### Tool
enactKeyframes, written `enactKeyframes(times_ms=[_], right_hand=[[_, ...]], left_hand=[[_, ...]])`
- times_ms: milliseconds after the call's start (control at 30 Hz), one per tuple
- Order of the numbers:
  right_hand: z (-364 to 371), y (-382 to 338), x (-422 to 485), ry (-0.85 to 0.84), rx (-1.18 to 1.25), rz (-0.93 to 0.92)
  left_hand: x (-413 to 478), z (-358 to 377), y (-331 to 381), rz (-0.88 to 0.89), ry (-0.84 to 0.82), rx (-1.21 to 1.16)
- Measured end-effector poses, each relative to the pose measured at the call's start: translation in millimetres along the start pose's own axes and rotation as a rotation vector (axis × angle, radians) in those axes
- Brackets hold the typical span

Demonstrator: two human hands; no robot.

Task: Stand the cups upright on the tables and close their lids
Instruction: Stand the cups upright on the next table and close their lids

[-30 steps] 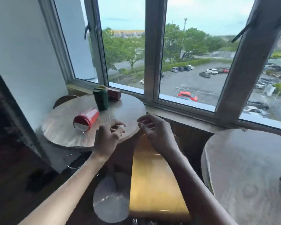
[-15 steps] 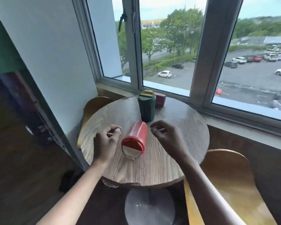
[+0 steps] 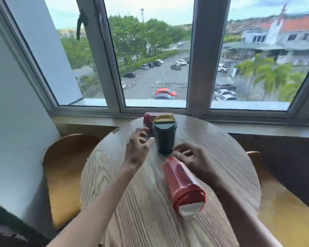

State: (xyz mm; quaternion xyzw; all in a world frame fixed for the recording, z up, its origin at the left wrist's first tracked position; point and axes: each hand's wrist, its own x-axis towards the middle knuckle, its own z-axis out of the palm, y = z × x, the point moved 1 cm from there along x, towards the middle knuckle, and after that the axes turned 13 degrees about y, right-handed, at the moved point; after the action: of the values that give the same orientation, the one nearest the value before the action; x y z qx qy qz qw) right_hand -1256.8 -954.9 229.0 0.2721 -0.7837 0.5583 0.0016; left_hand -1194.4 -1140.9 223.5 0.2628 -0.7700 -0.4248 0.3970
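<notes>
Cups on a round wooden table (image 3: 125, 202) beside a window (image 3: 155, 56): a red cup (image 3: 181, 182) lies on its side at the near right of the tabletop, its base pointing far toward the window and its red rim with a white lid (image 3: 190, 208) pointing near. A dark green cup (image 3: 164, 138) stands upright at the far centre, its yellowish lid flap (image 3: 163, 118) apparently raised. Another red cup (image 3: 148, 119) sits just behind and left of the green one, mostly hidden; its posture cannot be told

Compared with half a second earlier, the viewpoint has drawn closer and over the table, and both hands have travelled past the lying red cup's lid end toward its base. The left hand (image 3: 136, 148) now hovers just left of the green cup, fingers spread loosely and holding nothing. The right hand (image 3: 193, 160) hangs with curled, parted fingers beside the far end of the red cup; whether it touches the cup cannot be told, and it grips nothing yet

Interpretation: the approach phase appears finished and the grasp is about to begin. The right hand seems placed to take the red cup by its base end and tip it upright, while the left may steady or attend to the green cup's flap. No cup has yet been righted at this table, so most of the work here remains

Wooden chairs (image 3: 64, 175) flank the table on both sides
</notes>
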Motion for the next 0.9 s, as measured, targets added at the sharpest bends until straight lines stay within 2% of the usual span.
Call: enactKeyframes(times_ms=[133, 300, 467, 633, 900], right_hand=[[2, -8, -22, 0.071, -0.082, 0.094], [-8, -15, -58, -0.050, -0.191, 0.183], [-11, -10, -73, -0.143, -0.146, 0.241], [-23, -6, -70, -0.383, -0.098, 0.288], [-16, 0, -59, -0.369, 0.031, 0.270]], left_hand=[[33, 10, 0, 0.095, -0.122, -0.075], [62, 31, 1, 0.059, -0.226, -0.134], [68, 40, -3, -0.073, -0.320, -0.190], [71, 39, -5, -0.140, -0.365, -0.280], [71, 40, -7, -0.173, -0.367, -0.326]])
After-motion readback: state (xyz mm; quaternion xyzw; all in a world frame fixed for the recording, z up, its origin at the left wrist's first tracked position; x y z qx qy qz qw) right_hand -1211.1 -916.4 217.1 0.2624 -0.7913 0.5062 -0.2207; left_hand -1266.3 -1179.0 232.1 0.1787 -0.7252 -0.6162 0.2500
